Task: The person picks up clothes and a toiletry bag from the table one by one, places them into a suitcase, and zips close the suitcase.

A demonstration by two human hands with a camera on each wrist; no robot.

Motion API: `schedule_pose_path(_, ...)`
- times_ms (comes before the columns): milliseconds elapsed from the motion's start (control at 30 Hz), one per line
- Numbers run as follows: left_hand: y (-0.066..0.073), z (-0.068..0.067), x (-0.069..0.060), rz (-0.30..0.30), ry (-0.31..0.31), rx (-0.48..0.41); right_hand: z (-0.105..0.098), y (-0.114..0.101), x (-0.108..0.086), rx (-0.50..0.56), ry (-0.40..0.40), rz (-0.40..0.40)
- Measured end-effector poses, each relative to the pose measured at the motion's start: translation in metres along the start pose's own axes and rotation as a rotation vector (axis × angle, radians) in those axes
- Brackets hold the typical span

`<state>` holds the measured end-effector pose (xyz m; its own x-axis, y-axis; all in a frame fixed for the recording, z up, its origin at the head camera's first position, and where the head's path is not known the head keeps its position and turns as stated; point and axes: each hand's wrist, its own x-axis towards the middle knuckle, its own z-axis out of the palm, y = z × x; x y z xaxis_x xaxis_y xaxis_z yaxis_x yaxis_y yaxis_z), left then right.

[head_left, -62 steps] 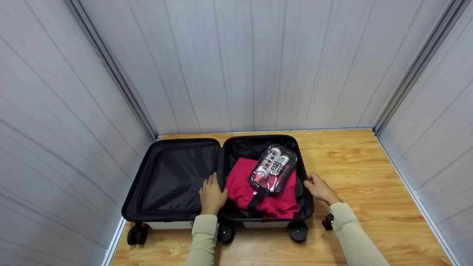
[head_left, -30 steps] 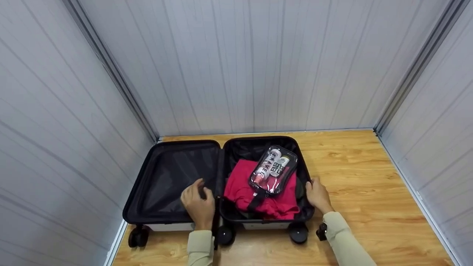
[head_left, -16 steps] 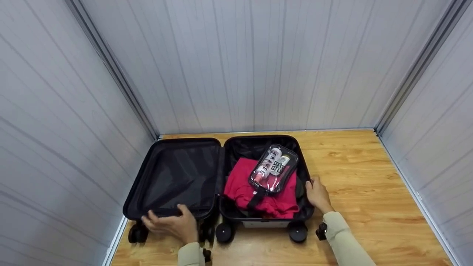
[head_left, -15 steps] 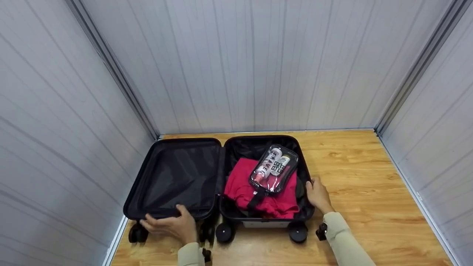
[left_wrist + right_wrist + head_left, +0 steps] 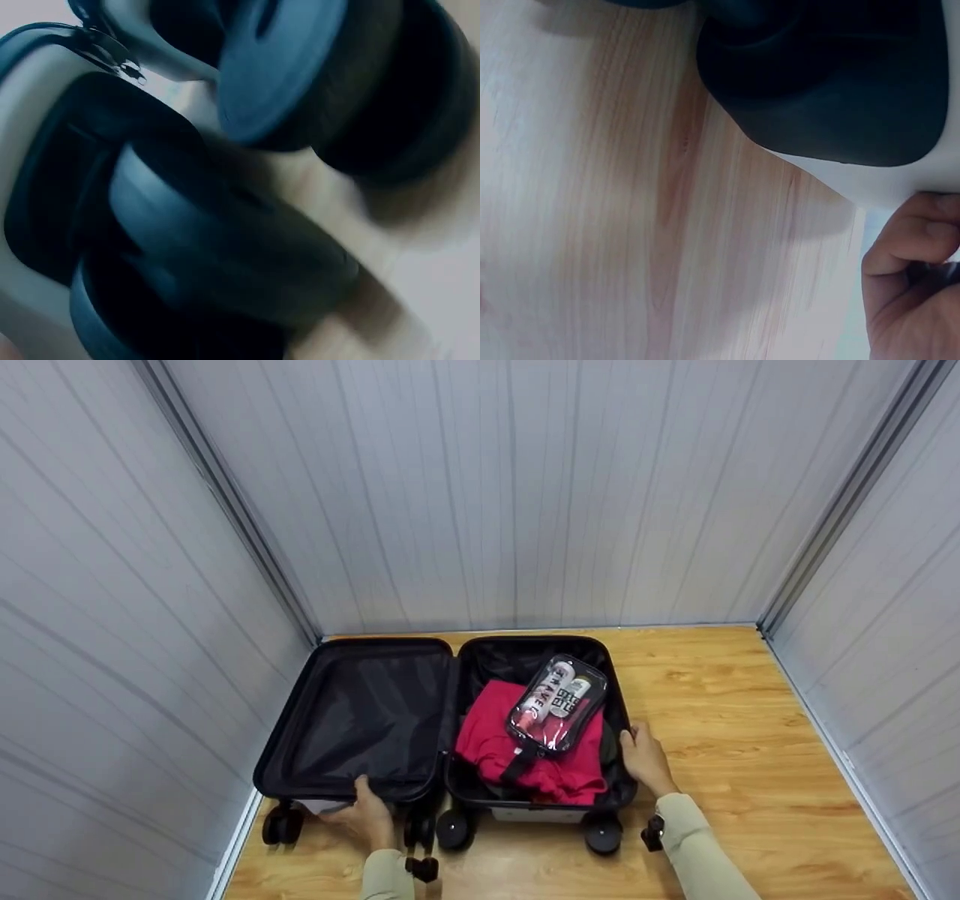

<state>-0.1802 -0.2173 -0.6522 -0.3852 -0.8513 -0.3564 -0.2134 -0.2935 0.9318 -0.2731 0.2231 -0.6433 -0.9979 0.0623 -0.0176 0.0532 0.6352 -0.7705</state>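
Observation:
An opened suitcase (image 5: 367,712) lies on the floor in the head view, its two halves side by side. Red clothing (image 5: 491,735) fills part of the right half, and a clear toiletry pouch (image 5: 556,705) with bottles rests on it. My left hand (image 5: 367,816) grips the left half's front edge, thumb over the rim and fingers beneath, hidden. My right hand (image 5: 645,759) holds the outer rim of the right half; its curled fingers show against the pale shell in the right wrist view (image 5: 915,277). The left wrist view is blurred and shows mostly black wheels (image 5: 225,232).
Grey panel walls (image 5: 525,495) stand behind and on both sides, the left one close to the suitcase. Black wheels (image 5: 602,832) stick out at its front. Wooden floor (image 5: 750,735) extends on the right.
My left hand has moved from the middle hinge to the front edge of the left half and taken hold of it. That half has risen slightly. My right hand has kept its place lately.

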Motion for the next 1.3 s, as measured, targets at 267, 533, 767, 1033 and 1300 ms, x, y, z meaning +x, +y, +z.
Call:
schedule_pose_path(267, -0.0058, -0.0042, 0.0011, -0.042, -0.119, -0.227, 0.0020, 0.0027, 0.0015, 0.022, -0.002, 0.010)
schedule_pose_path(533, -0.0100, -0.0058, 0.0042, -0.118, -0.306, -0.440, 0.0023, 0.0023, 0.0012, 0.051, -0.034, 0.042)
schedule_pose_path(767, -0.0097, -0.0043, 0.0026, -0.194, -0.384, -0.519, -0.0001, 0.0018, -0.0008, 0.101, -0.069, 0.085)
schedule_pose_path(1033, -0.0071, -0.0041, -0.0023, -0.122, -0.292, -0.443, -0.0009, 0.0036, 0.0014, 0.070, -0.084, 0.072)
schedule_pose_path(1300, -0.0031, -0.0071, -0.0033, 0.059, -0.302, -0.376, -0.0021, 0.0011, -0.0003, 0.086, -0.098, 0.092)
